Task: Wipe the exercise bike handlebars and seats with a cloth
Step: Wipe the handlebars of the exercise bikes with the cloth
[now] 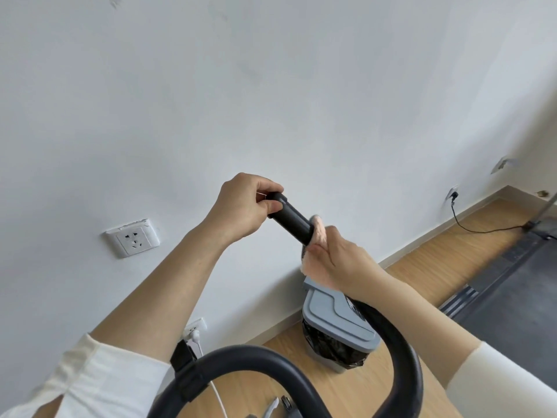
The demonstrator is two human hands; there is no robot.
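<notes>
A black curved exercise bike handlebar [401, 351] loops up from the bottom of the view and ends in a straight black grip [291, 218]. My left hand [241, 206] pinches the free end of that grip between fingers and thumb. My right hand [340, 257] is wrapped around the lower part of the grip with a pale pink cloth [318, 236] pressed between palm and bar. Part of the cloth hangs out below my fist. No seat is in view.
A white wall with a socket [132, 238] stands close behind the bar. A grey lidded bin [334, 318] with a black liner sits on the wooden floor below. A second socket [194, 330] holds a white plug. A dark mat [512, 297] lies at right.
</notes>
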